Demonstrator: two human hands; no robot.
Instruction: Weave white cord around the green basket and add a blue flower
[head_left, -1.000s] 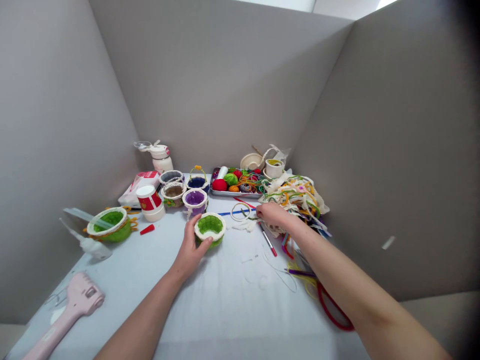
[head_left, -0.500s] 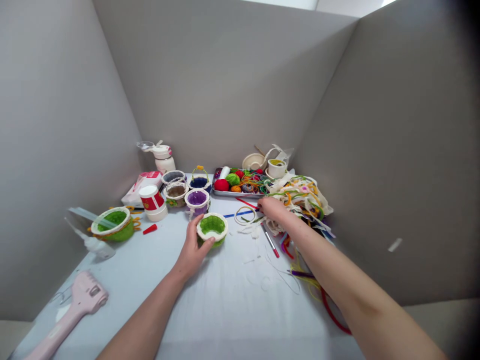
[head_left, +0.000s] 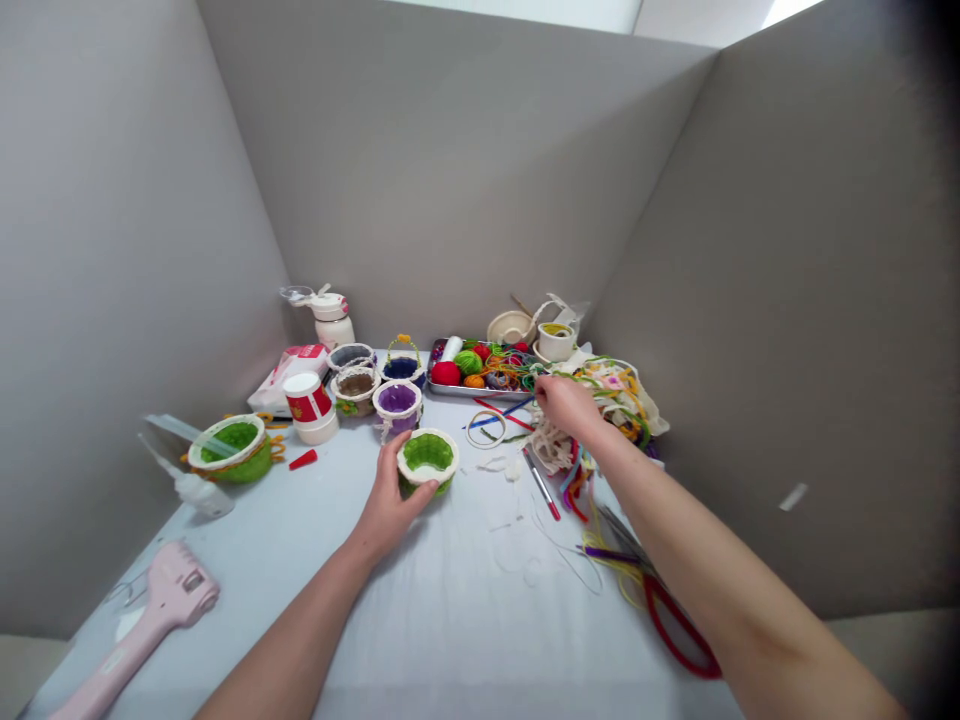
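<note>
My left hand (head_left: pixel 390 500) grips the small green basket (head_left: pixel 427 460) with the white rim, thumb on its near side, on the pale table. My right hand (head_left: pixel 568 405) reaches into the heap of coloured pipe cleaners and cords (head_left: pixel 611 395) at the right, fingers curled; a thin blue stick (head_left: pixel 487 419) seems to run from it toward the left. A cord ring (head_left: pixel 485 429) lies between the two hands. A red pen (head_left: pixel 541 485) lies below my right hand.
Several small baskets (head_left: pixel 397 400) and a red-labelled cup (head_left: pixel 306 405) stand behind. A metal tray of yarn balls (head_left: pixel 480 368) sits at the back. A larger green basket (head_left: pixel 229 448) and a pink glue gun (head_left: pixel 161 605) lie left. Grey partition walls enclose the table.
My right hand has moved up and to the right, deeper into the pile, and the blue stick has shifted with it. My left hand stays on the green basket.
</note>
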